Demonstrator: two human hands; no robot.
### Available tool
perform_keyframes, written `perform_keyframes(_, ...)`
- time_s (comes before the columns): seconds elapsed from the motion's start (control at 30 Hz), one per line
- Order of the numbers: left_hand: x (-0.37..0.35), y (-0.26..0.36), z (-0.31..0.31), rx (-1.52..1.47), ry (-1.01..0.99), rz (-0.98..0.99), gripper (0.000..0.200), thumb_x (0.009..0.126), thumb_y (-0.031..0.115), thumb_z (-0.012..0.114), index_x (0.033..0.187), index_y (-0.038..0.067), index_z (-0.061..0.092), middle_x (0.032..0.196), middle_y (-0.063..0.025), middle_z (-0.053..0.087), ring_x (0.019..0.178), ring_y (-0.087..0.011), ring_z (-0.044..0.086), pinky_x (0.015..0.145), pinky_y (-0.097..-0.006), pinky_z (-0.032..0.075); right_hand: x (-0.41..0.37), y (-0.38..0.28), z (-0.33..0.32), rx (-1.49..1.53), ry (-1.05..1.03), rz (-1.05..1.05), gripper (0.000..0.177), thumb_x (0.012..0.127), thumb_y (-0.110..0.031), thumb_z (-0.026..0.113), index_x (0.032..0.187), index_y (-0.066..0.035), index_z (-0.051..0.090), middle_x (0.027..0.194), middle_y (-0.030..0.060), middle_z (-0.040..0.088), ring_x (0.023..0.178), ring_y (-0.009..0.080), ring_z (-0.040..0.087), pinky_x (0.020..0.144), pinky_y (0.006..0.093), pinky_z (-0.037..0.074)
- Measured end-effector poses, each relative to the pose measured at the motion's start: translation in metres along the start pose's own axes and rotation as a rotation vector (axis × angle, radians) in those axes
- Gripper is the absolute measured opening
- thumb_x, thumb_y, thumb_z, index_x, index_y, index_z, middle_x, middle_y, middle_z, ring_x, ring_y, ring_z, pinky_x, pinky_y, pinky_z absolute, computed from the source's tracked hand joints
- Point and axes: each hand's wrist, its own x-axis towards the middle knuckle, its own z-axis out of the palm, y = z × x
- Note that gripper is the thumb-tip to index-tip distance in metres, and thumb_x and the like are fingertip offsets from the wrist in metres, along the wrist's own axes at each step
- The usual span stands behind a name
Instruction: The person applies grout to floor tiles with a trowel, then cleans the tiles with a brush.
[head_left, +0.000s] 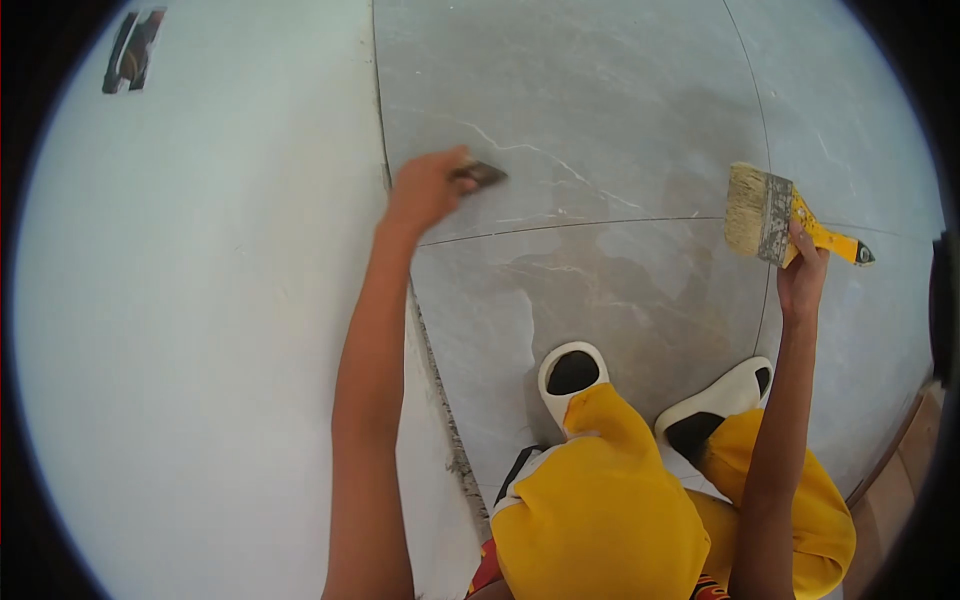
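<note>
My left hand is closed around a small dark scraper-like blade, slightly blurred, over the grey floor tile near the foot of the white wall. Most of that tool's grip is hidden by the fingers. Off to the right, my right hand grips a wide paintbrush by its yellow handle. The brush has pale bristles pointing left and a metal ferrule spotted with paint. It is held above the tiles, apart from the left hand.
Grey tiles with dark joints and damp-looking patches cover the floor. The white wall rises on the left, with an open socket box in it. My white slippers stand below. Brown boards lie at lower right.
</note>
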Motion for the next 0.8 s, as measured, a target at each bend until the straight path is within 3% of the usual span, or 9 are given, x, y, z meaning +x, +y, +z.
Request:
perform_keyframes(0.03, -0.005, 0.006, 0.001, 0.059, -0.089, 0.066, 0.032, 0.078, 0.022, 0.074, 0.099, 0.004, 0.058, 0.089, -0.0173, 0.067, 0.085, -0.0385, 0.061, 0.071, -0.0434, 0.047, -0.007, -0.002, 0.004, 0.002, 0.011, 0.008, 0.040, 0.087, -0.008, 0.062, 0.122, 0.009, 0.051, 0.113, 0.0100, 0.059, 0.104, 0.0172, 0.057, 0.095, 0.0318, 0.043)
perform_keyframes(0.13, 0.010, -0.002, 0.002, -0.116, -0.037, -0.094, 0.032, 0.078, 0.023, 0.075, 0.098, 0.005, 0.057, 0.088, -0.0172, 0.066, 0.085, -0.0379, 0.061, 0.070, -0.0440, 0.046, 0.001, -0.005, 0.007, -0.029, 0.015, -0.009, 0.042, 0.088, -0.009, 0.061, 0.124, 0.009, 0.050, 0.115, 0.0099, 0.059, 0.104, 0.0166, 0.057, 0.094, 0.0312, 0.043)
perform_keyframes(0.23, -0.001, 0.026, 0.035, -0.036, -0.126, 0.231, 0.031, 0.078, 0.024, 0.074, 0.096, 0.007, 0.057, 0.085, -0.0169, 0.066, 0.083, -0.0378, 0.061, 0.070, -0.0442, 0.046, -0.009, 0.002, -0.009, -0.063, 0.014, 0.032, 0.041, 0.090, -0.011, 0.059, 0.125, 0.008, 0.050, 0.117, 0.0095, 0.058, 0.107, 0.0156, 0.055, 0.094, 0.0306, 0.043)
perform_keyframes(0.33, 0.022, 0.029, 0.021, -0.129, -0.033, 0.064, 0.030, 0.079, 0.025, 0.073, 0.097, 0.008, 0.057, 0.084, -0.0160, 0.066, 0.081, -0.0381, 0.062, 0.069, -0.0452, 0.047, 0.001, 0.001, 0.008, -0.005, -0.014, 0.003, 0.041, 0.089, -0.009, 0.058, 0.126, 0.008, 0.049, 0.118, 0.0101, 0.058, 0.107, 0.0158, 0.056, 0.094, 0.0308, 0.043)
perform_keyframes(0.43, 0.020, 0.055, 0.035, -0.090, -0.053, 0.224, 0.027, 0.080, 0.025, 0.070, 0.098, 0.009, 0.058, 0.084, -0.0143, 0.067, 0.082, -0.0360, 0.063, 0.070, -0.0450, 0.048, -0.014, -0.010, 0.015, -0.056, -0.018, 0.030, 0.044, 0.089, -0.009, 0.058, 0.128, 0.008, 0.048, 0.118, 0.0108, 0.057, 0.108, 0.0160, 0.056, 0.094, 0.0303, 0.043)
perform_keyframes(0.53, 0.029, 0.054, 0.024, -0.070, -0.037, 0.088, 0.030, 0.079, 0.029, 0.072, 0.098, 0.011, 0.057, 0.086, -0.0144, 0.067, 0.081, -0.0382, 0.062, 0.067, -0.0464, 0.047, -0.006, -0.013, 0.020, -0.055, -0.054, 0.009, 0.048, 0.088, -0.010, 0.059, 0.130, 0.008, 0.046, 0.119, 0.0114, 0.057, 0.107, 0.0161, 0.056, 0.094, 0.0296, 0.044)
perform_keyframes(0.63, 0.027, 0.073, 0.042, -0.001, -0.168, 0.326, 0.032, 0.079, 0.032, 0.072, 0.096, 0.010, 0.056, 0.084, -0.0143, 0.066, 0.080, -0.0383, 0.062, 0.067, -0.0467, 0.047, -0.017, -0.011, 0.019, -0.076, -0.041, 0.001, 0.051, 0.087, -0.010, 0.060, 0.132, 0.008, 0.045, 0.119, 0.0113, 0.057, 0.108, 0.0162, 0.056, 0.094, 0.0295, 0.043)
perform_keyframes(0.73, 0.030, 0.068, 0.035, -0.113, -0.068, 0.241, 0.033, 0.079, 0.033, 0.072, 0.095, 0.009, 0.056, 0.083, -0.0146, 0.066, 0.080, -0.0385, 0.062, 0.068, -0.0473, 0.047, -0.006, -0.013, 0.016, -0.001, -0.038, -0.015, 0.052, 0.086, -0.011, 0.061, 0.132, 0.007, 0.045, 0.120, 0.0109, 0.057, 0.108, 0.0165, 0.056, 0.095, 0.0293, 0.043)
perform_keyframes(0.8, 0.015, 0.065, 0.044, -0.089, -0.194, 0.286, 0.033, 0.080, 0.033, 0.071, 0.097, 0.009, 0.057, 0.084, -0.0156, 0.066, 0.080, -0.0387, 0.062, 0.068, -0.0466, 0.047, -0.012, -0.012, 0.016, 0.030, -0.084, 0.065, 0.052, 0.086, -0.011, 0.061, 0.132, 0.007, 0.045, 0.120, 0.0107, 0.057, 0.108, 0.0169, 0.056, 0.095, 0.0294, 0.043)
